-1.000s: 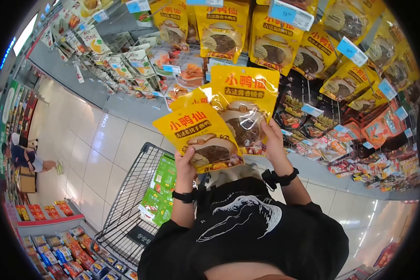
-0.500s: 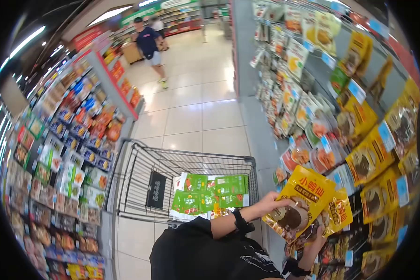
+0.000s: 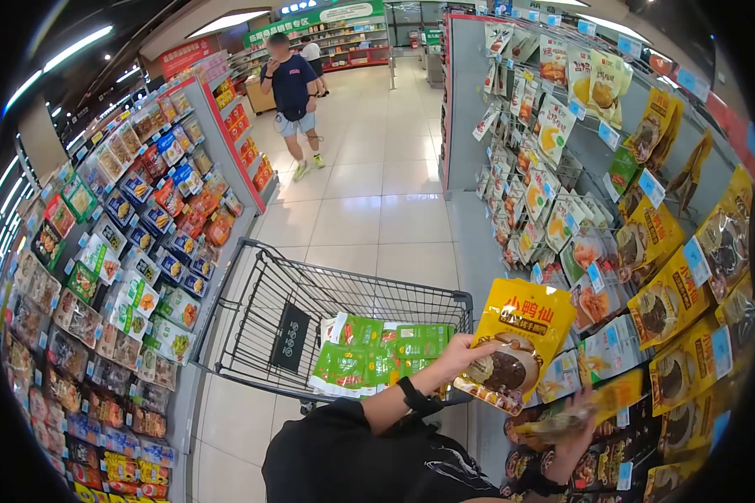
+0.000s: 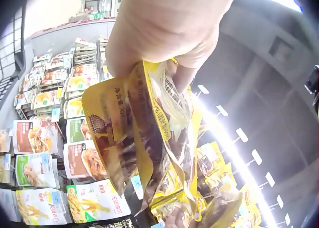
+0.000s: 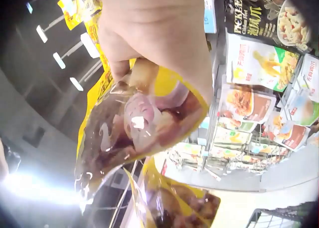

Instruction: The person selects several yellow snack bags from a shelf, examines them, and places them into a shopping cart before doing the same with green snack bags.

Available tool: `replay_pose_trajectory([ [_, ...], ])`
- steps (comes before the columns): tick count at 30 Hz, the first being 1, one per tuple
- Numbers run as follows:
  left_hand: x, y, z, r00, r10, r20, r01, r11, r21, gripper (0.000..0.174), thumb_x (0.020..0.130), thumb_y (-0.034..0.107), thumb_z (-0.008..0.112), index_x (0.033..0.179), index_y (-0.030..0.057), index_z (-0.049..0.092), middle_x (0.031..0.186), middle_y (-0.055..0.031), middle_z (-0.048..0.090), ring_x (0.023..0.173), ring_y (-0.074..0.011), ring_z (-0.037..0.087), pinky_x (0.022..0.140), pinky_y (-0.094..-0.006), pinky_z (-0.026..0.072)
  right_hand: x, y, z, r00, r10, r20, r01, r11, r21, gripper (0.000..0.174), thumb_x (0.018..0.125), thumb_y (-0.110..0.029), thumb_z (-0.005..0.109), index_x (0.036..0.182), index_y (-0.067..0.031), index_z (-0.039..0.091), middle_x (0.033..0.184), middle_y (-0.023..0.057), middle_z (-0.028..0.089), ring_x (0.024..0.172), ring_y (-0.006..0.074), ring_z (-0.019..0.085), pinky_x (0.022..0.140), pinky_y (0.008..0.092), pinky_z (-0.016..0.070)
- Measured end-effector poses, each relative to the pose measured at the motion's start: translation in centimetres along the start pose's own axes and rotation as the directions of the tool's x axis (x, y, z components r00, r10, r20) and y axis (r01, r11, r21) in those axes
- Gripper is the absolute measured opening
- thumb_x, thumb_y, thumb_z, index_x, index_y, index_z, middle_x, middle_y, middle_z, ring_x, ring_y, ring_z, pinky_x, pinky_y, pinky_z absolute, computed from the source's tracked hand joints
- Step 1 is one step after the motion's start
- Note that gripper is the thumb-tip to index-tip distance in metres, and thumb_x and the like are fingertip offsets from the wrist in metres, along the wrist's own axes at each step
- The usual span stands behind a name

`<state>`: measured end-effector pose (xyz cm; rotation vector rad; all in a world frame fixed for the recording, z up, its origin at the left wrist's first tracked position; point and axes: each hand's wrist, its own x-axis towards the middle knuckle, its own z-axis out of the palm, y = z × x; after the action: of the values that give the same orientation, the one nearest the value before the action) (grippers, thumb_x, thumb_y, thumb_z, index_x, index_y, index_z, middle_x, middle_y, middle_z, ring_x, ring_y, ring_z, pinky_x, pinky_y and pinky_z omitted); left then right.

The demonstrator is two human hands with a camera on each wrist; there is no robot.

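Note:
My left hand (image 3: 457, 356) pinches a yellow food pouch (image 3: 524, 339) by its edge, and the pouch's printed front faces up beside the cart. In the left wrist view, more than one yellow pouch (image 4: 117, 133) hangs from under the left hand (image 4: 169, 28). Lower right in the head view, my right hand (image 3: 572, 436) grips another yellow pouch (image 3: 617, 394), blurred there, close to the shelf. Seen from the right wrist, that pouch (image 5: 144, 118) shows a clear window with brown meat, its top bunched beneath the right hand (image 5: 154, 28).
A wire shopping cart (image 3: 256, 289) holding green packs (image 3: 386, 348) stands in front of me. To the right, a rack carries hanging yellow pouches (image 3: 671, 302); on the left is a shelf of packaged food (image 3: 126, 260). A person (image 3: 292, 92) stands farther up the aisle.
My view has swung from the rack towards the cart and aisle. The pouches, earlier overlapping, have come apart, the right hand's pouch moving lower and towards the rack. The person ahead has come nearer.

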<state>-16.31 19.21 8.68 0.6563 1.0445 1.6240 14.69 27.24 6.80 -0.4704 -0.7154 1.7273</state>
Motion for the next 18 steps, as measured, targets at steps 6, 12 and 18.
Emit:
replay_pose_trajectory([
  [6, -0.8, -0.5, 2.4, 0.979, 0.001, 0.204, -0.038, 0.983, 0.18, 0.022, 0.082, 0.015, 0.063, 0.096, -0.0027, 0.064, 0.082, -0.002, 0.064, 0.071, -0.0044, 0.055, 0.063, -0.0199, 0.0454, -3.7, 4.9, 1.3, 0.979, 0.201, -0.007, -0.189, 0.906, -0.38, 0.041, 0.087, -0.01, 0.054, 0.124, -0.002, 0.039, 0.116, 0.01, 0.051, 0.103, 0.0225, 0.052, 0.092, 0.0331, 0.0389],
  [12, -3.8, -0.9, 3.6, 0.977, -0.011, 0.211, -0.058, 0.947, 0.317, 0.021, 0.083, 0.011, 0.061, 0.098, -0.0024, 0.063, 0.082, -0.0008, 0.064, 0.072, -0.0048, 0.053, 0.064, -0.0218, 0.046, -5.5, 3.0, 2.5, 0.977, 0.212, 0.033, -0.145, 0.766, -0.627, 0.029, 0.083, -0.008, 0.057, 0.11, 0.0013, 0.051, 0.099, 0.0045, 0.057, 0.084, 0.0138, 0.053, 0.075, 0.0255, 0.0426],
  [18, -6.2, -4.2, 6.7, 0.942, -0.104, 0.319, 0.019, 0.966, 0.26, 0.019, 0.081, 0.003, 0.057, 0.098, -0.0052, 0.061, 0.095, -0.0044, 0.062, 0.086, -0.0083, 0.054, 0.075, -0.0239, 0.0447, -9.9, -0.7, 0.8, 0.994, 0.05, 0.101, 0.037, 0.704, -0.709, 0.024, 0.083, -0.013, 0.059, 0.103, 0.0002, 0.056, 0.086, -0.0001, 0.059, 0.073, 0.0085, 0.052, 0.065, 0.0239, 0.0432],
])
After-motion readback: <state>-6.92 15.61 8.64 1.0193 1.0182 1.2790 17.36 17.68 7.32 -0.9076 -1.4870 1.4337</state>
